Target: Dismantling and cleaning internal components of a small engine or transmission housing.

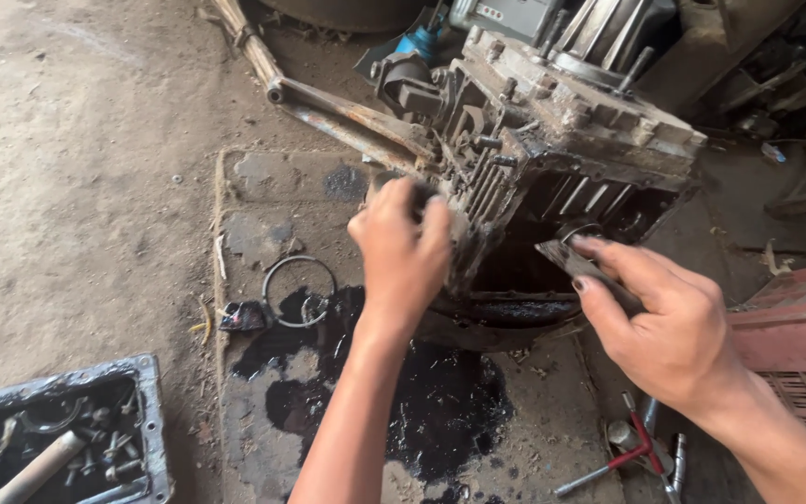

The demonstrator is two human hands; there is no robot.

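Observation:
A dirty grey engine block (552, 140) lies tilted on an oil-stained slab (263, 187), its open underside facing me. My left hand (403, 247) grips the finned corner of the block. My right hand (655, 317) holds a flat dark metal piece (576, 263) at the edge of the block's dark opening. A pool of black oil (422, 401) spreads on the slab below both hands.
A thin metal ring (298, 291) lies on the slab left of my left hand. A metal tray (142, 439) with bolts and small parts sits at bottom left. Red-handled tools (641, 448) lie bottom right. A rusty bar (347, 112) runs behind the block; red metal (795, 327) is at right.

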